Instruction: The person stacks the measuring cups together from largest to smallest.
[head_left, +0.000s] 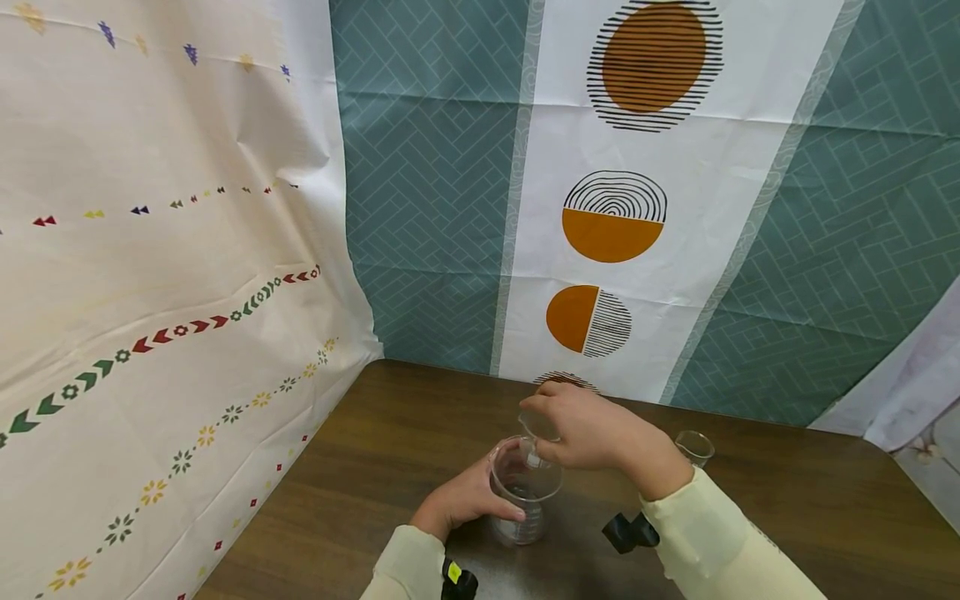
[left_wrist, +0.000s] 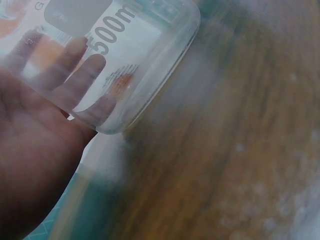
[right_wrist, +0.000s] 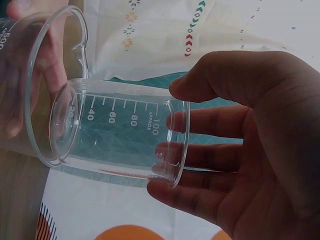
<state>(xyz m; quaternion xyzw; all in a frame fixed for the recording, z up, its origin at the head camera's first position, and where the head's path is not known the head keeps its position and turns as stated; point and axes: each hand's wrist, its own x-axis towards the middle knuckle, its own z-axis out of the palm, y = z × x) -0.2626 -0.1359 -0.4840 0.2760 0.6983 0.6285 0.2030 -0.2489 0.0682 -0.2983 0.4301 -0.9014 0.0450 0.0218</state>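
My left hand (head_left: pixel 472 497) grips the side of a large clear glass beaker (head_left: pixel 525 521) that stands on the wooden table. The left wrist view shows the "500" marking on this beaker (left_wrist: pixel 160 50), with fingers seen through the glass. Above it, my right hand (head_left: pixel 592 429) holds a smaller clear beaker (head_left: pixel 538 427) near its rim, thumb on one side and fingers on the other. Graduations up to 100 show on the small beaker (right_wrist: pixel 120 130) in the right wrist view. Its base is at the large beaker's mouth, overlapping the rim there.
Another clear glass vessel (head_left: pixel 694 446) stands to the right, partly hidden behind my right forearm. The brown wooden table (head_left: pixel 360 467) reaches back to a teal and white patterned cloth (head_left: pixel 435 208). A cream cloth (head_left: pixel 172 333) with printed motifs hangs along the left side.
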